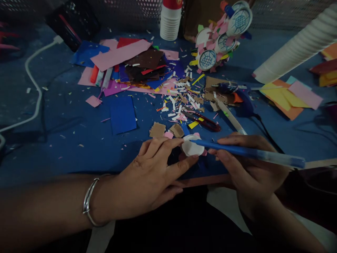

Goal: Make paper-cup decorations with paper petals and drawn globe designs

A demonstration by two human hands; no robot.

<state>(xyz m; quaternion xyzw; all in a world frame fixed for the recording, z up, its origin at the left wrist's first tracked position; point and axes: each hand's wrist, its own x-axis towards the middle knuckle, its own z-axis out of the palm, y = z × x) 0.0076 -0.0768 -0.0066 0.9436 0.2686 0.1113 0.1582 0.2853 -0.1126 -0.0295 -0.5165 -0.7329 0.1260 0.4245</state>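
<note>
Since the left hand (151,170) grips the white disc (192,149) only by its rim, slippage could misdirect the blue pen (231,148), clamped by the right hand (258,172) beside the disc.

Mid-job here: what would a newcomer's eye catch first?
First, the slim blue plastic pen in the right hand, angled over the small round white disc the left hand holds. Then the long, slanting stack of white cups at upper right and the blue-gridded white discs left of it.
</note>
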